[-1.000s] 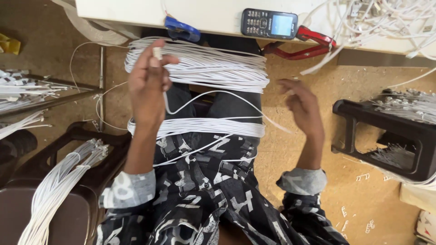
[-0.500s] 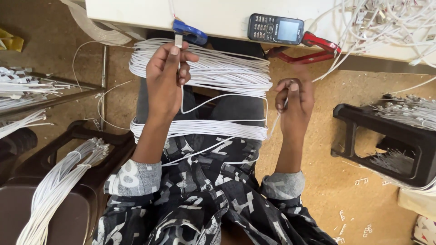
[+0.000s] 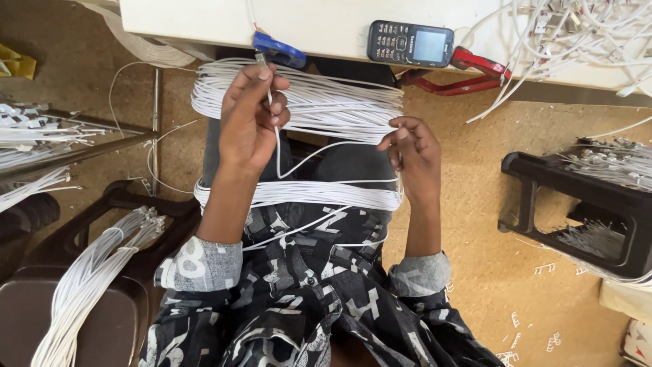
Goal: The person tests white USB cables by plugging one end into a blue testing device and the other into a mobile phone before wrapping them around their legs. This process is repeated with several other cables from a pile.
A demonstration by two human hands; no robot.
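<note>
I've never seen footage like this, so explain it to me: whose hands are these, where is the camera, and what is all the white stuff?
The camera sits on a person's head and looks down at their own lap and hands. The left hand pinches one thin white cable near its metal plug; the right hand touches a bundle of white cables draped across the lap. Ahead, a white table bears a small phone, a blue tool, red pliers and loose cables. More cables lie on dark stools either side.

White cables (image 3: pixel 299 102) cross dark trousers (image 3: pixel 339 163), beside a black-and-white patterned shirt (image 3: pixel 305 306), grey cuffs (image 3: pixel 200 265), a black phone (image 3: pixel 409 43), red pliers (image 3: pixel 468 71), a blue tool (image 3: pixel 280 49), a black stool (image 3: pixel 577 197) and a brown floor (image 3: pixel 475 204).
</note>
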